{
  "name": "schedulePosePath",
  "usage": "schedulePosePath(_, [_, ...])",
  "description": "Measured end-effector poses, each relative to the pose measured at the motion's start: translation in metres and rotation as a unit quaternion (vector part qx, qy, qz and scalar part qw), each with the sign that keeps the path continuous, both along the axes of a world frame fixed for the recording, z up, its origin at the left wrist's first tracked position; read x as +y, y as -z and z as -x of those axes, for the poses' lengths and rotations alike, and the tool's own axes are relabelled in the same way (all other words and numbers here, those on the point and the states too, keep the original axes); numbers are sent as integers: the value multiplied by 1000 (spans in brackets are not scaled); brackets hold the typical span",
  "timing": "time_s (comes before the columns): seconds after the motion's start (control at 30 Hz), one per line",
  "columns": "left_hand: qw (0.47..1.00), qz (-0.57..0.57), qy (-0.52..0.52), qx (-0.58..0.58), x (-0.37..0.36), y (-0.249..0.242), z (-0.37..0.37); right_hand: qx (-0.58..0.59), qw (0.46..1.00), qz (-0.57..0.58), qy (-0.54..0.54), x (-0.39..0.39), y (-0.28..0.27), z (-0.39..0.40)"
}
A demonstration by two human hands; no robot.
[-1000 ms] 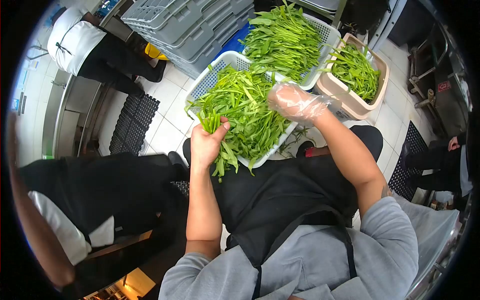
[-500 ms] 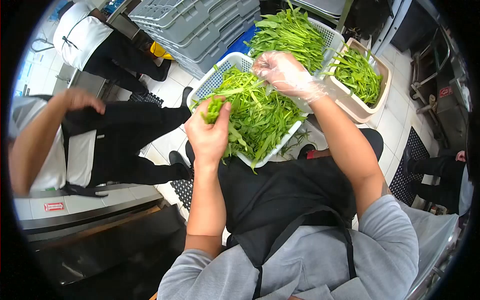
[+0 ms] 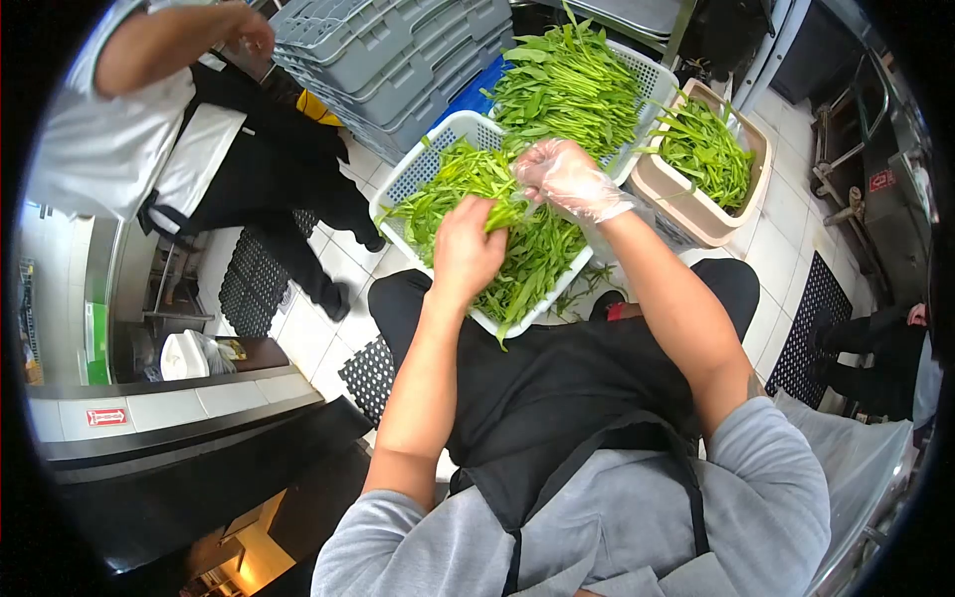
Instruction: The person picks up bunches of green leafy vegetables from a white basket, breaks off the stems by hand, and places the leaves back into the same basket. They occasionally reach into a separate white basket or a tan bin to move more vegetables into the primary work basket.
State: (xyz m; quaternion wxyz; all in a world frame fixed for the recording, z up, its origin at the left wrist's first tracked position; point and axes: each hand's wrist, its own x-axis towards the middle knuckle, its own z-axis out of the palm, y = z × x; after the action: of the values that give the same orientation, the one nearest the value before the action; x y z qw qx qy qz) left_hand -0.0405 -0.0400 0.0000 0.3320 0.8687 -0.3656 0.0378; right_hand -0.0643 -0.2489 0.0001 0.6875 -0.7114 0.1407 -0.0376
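Over a white-blue plastic basket heaped with cut leafy greens, my two hands are close together. My bare left hand is closed round a small bunch of green stems, thumb on top. Clear plastic covers my right hand, whose fingers are curled in a pinch at the far end of the same stems; the fingertips are partly hidden. Just beyond, a second basket holds long-stemmed greens lying side by side.
A beige tub of greens stands at the right. Grey crates are stacked behind the near basket. A co-worker in a white shirt stands at the left, and another person's legs show at far right. Black perforated mats lie on the tiles.
My left hand has moved right and down into the basket, closer to my right hand, which has shifted slightly down. The near co-worker has moved up the view; the farther one is no longer visible.
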Motion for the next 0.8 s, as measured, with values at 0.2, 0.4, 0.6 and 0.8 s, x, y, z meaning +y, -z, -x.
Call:
schedulePosePath(0.2, [894,344,-56,280,67,-9,-21,-66,997,35,-16,-42,11,12])
schedulePosePath(0.4, [948,216,-128,194,89,-79,-12,-76,993,88,-16,-57,10,17])
schedulePosePath(0.6, [999,-11,5,-30,7,-55,8,-46,999,21,-15,-28,-11,24])
schedulePosePath(0.8, [998,-42,13,44,-23,-6,-11,22,992,-124,19,-23,-12,36])
